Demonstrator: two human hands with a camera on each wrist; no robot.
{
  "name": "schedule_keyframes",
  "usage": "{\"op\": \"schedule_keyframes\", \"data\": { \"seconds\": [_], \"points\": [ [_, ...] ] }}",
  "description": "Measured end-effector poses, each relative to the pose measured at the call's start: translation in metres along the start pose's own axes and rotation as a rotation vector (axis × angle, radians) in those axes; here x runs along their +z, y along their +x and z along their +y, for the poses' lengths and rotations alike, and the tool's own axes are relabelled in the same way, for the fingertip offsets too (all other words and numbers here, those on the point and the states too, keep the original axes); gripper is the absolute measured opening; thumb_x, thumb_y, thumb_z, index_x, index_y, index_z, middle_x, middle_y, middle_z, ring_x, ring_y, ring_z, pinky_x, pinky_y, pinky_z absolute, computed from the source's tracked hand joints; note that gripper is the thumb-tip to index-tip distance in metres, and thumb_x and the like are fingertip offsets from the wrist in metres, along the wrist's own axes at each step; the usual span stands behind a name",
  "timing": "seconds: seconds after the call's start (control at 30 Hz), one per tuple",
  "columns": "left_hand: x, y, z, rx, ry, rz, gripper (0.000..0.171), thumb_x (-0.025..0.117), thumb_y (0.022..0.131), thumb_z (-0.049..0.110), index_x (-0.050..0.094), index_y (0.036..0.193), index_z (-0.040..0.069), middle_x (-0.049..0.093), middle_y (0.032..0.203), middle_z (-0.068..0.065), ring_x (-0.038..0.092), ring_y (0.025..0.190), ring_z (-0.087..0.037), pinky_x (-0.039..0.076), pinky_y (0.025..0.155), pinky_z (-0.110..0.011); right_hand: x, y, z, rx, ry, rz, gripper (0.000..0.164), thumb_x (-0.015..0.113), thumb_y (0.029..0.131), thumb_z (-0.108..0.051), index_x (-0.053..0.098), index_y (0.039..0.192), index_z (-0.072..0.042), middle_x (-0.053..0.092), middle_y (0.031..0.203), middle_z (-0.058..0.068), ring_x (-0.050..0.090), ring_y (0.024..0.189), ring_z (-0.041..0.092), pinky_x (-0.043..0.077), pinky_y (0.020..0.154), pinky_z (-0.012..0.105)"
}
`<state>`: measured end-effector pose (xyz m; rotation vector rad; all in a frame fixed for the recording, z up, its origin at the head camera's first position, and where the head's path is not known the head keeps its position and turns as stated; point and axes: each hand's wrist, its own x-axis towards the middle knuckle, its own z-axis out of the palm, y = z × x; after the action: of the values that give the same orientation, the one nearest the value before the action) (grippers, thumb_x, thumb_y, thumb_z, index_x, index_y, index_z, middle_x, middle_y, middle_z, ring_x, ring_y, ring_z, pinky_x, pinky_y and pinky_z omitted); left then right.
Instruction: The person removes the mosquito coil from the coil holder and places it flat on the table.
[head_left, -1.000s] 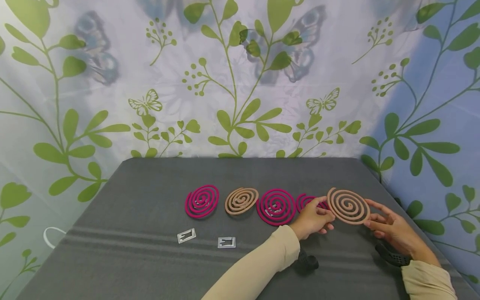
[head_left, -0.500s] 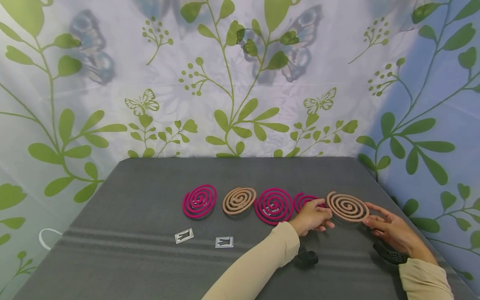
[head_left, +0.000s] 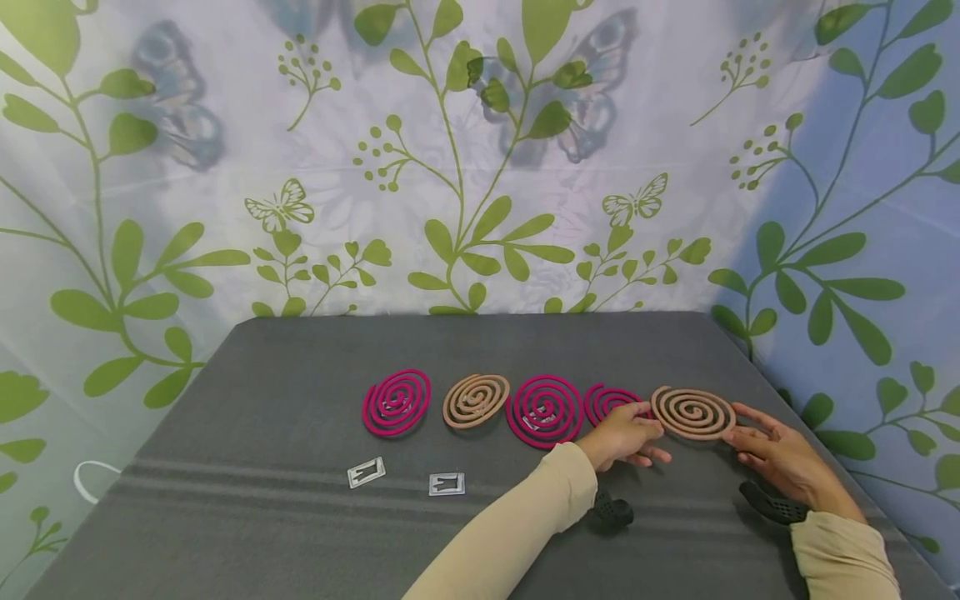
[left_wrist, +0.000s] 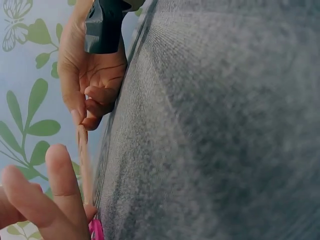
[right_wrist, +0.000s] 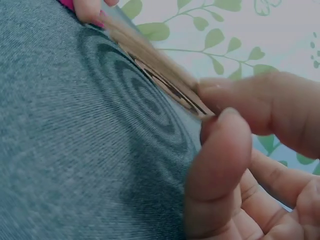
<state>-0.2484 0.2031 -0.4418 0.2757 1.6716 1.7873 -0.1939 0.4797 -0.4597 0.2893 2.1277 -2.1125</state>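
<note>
Just above the table, a tan mosquito coil (head_left: 693, 414) lies nearly level between the two hands. The right hand (head_left: 783, 458) pinches its right rim between thumb and fingers, plain in the right wrist view. At the opposite rim, the left hand (head_left: 624, 435) holds the coil with its fingertips, while other fingers stick out free in the left wrist view. Partly behind the left hand is a pink coil (head_left: 600, 400). Further left stand another pink coil (head_left: 543, 410), a second tan coil (head_left: 474, 402) and a third pink coil (head_left: 396, 403).
Two flat metal coil stands (head_left: 366, 472) (head_left: 447, 484) lie in front of the row on the grey table (head_left: 247, 517). Metal pieces show beneath several coils. A leaf-patterned curtain (head_left: 360, 167) hangs behind and at the sides.
The held tan coil has tipped from facing the camera to nearly level, and has come slightly lower. Both hands keep their places at its rims. The whole view has shifted a little.
</note>
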Motion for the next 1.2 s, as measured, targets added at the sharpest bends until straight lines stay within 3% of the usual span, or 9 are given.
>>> {"op": "schedule_keyframes", "data": {
  "seconds": [0.13,0.27,0.33,0.4,0.53,0.67,0.87,1.2],
  "points": [
    [0.000,-0.004,-0.001,0.020,0.010,0.013,0.054,0.062,0.110,0.005,0.047,0.162,0.006,0.074,0.124,-0.004,0.078,0.107,-0.038,0.049,0.049,-0.015,0.003,0.000,0.000,-0.022,-0.018,0.018,0.048,0.068,0.105,0.000,0.049,0.132,-0.035,0.072,0.097,-0.013,0.065,0.085,0.004,0.057,0.071,0.021],
    [0.003,-0.010,-0.002,0.054,0.061,0.050,0.047,0.065,0.107,0.003,0.057,0.154,0.005,0.076,0.112,-0.003,0.079,0.098,-0.037,0.050,0.050,-0.015,0.009,0.002,-0.003,-0.038,-0.177,0.078,0.064,0.072,0.105,-0.007,0.037,0.159,-0.005,0.071,0.095,-0.017,0.065,0.082,0.003,0.058,0.072,0.022],
    [0.005,-0.013,-0.002,0.070,0.091,0.071,0.043,0.067,0.106,0.002,0.062,0.148,0.005,0.075,0.105,-0.002,0.080,0.091,-0.034,0.050,0.051,-0.016,0.013,0.003,-0.004,-0.052,-0.286,0.124,0.075,0.072,0.105,-0.010,0.027,0.161,0.013,0.069,0.094,-0.021,0.065,0.080,0.001,0.059,0.071,0.022],
    [0.007,-0.017,-0.001,0.081,0.121,0.090,0.038,0.070,0.104,0.002,0.067,0.141,0.005,0.074,0.098,-0.002,0.079,0.084,-0.030,0.052,0.052,-0.017,0.017,0.004,-0.004,-0.069,-0.360,0.170,0.076,0.071,0.105,-0.009,0.026,0.158,0.020,0.068,0.093,-0.022,0.065,0.078,-0.001,0.060,0.070,0.023],
    [0.009,-0.024,0.002,0.101,0.162,0.109,0.029,0.074,0.101,0.002,0.075,0.130,0.005,0.077,0.092,-0.007,0.076,0.075,-0.023,0.059,0.059,-0.022,0.023,0.002,-0.006,-0.091,-0.420,0.219,0.071,0.071,0.105,-0.007,0.030,0.153,0.026,0.069,0.090,-0.021,0.066,0.076,-0.004,0.061,0.068,0.023],
    [0.006,-0.032,0.005,0.128,0.203,0.090,0.026,0.075,0.101,0.003,0.077,0.127,0.004,0.080,0.097,-0.011,0.078,0.082,-0.020,0.063,0.071,-0.028,0.026,0.001,-0.007,-0.106,-0.397,0.221,0.066,0.069,0.105,-0.002,0.032,0.150,0.029,0.070,0.086,-0.021,0.068,0.075,-0.003,0.062,0.068,0.023],
    [-0.002,-0.045,0.011,0.169,0.246,0.027,0.028,0.074,0.102,0.007,0.077,0.130,0.005,0.079,0.101,0.000,0.077,0.093,-0.015,0.063,0.083,-0.029,0.027,0.000,-0.008,-0.095,-0.393,0.229,0.063,0.068,0.105,-0.001,0.034,0.148,0.030,0.069,0.087,-0.012,0.070,0.075,-0.001,0.063,0.071,0.025],
    [-0.008,-0.066,0.025,0.239,0.313,-0.039,0.028,0.077,0.101,0.007,0.078,0.129,0.006,0.079,0.103,0.005,0.066,0.084,0.003,0.059,0.078,-0.020,0.036,-0.001,-0.009,-0.185,-0.403,0.264,0.054,0.068,0.106,-0.003,0.043,0.143,0.028,0.066,0.084,-0.011,0.070,0.071,0.004,0.062,0.067,0.024]
  ]
}}
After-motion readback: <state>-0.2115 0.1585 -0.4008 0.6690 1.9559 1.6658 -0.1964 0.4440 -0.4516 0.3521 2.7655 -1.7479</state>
